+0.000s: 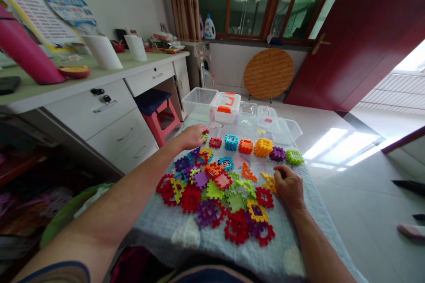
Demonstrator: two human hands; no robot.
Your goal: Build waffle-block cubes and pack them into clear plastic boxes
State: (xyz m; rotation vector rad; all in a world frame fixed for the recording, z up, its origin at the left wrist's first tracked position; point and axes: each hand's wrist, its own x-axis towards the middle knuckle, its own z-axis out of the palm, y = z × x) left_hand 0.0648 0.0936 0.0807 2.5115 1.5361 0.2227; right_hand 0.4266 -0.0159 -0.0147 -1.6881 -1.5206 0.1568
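At the centre of the frame, the left hand (192,137) pinches a small green toothed plastic tile (203,136) beside a row of assembled plastic cubes (263,147). Lower right of it, the right hand (289,184) lies curled against a yellow toothed plastic tile (268,181) at the edge of a heap of coloured tiles (215,190). Whether it grips the tile cannot be told.

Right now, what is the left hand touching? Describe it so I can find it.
On the blue cloth, a row of cubes lines the far side. Left of its red cube, touched by the left hand, lies a green piece, the only green at that end.
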